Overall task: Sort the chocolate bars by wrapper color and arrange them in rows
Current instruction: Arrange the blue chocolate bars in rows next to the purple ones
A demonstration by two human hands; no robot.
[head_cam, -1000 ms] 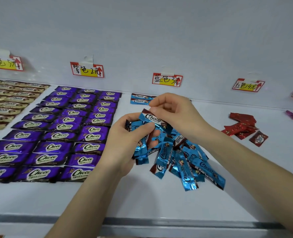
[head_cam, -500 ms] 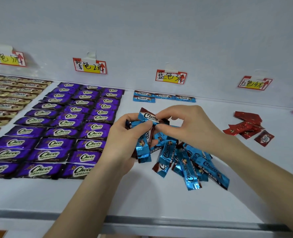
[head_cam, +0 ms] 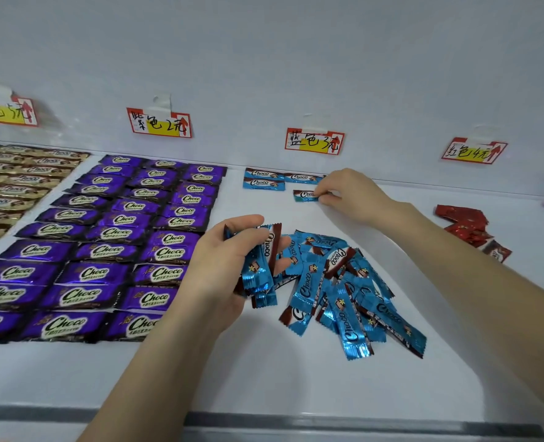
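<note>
- The white shelf (head_cam: 296, 384) carries purple bars (head_cam: 104, 250) in neat rows, gold bars (head_cam: 9, 186) in rows further left, and a heap of red bars (head_cam: 462, 221) on the right.
- The right hand (head_cam: 350, 196) curls its fingers and pinches the right end of one blue bar (head_cam: 305, 196), near the back and just beside the laid blue bars (head_cam: 264, 179) under the blue label (head_cam: 314, 141).
- The left hand (head_cam: 222, 272) grips a bunch of blue bars (head_cam: 261, 272), fingers curled round it.
- A loose blue pile (head_cam: 353, 301) lies just right of it. The wrappers are shiny blue and brown with "Choco" in white.
</note>
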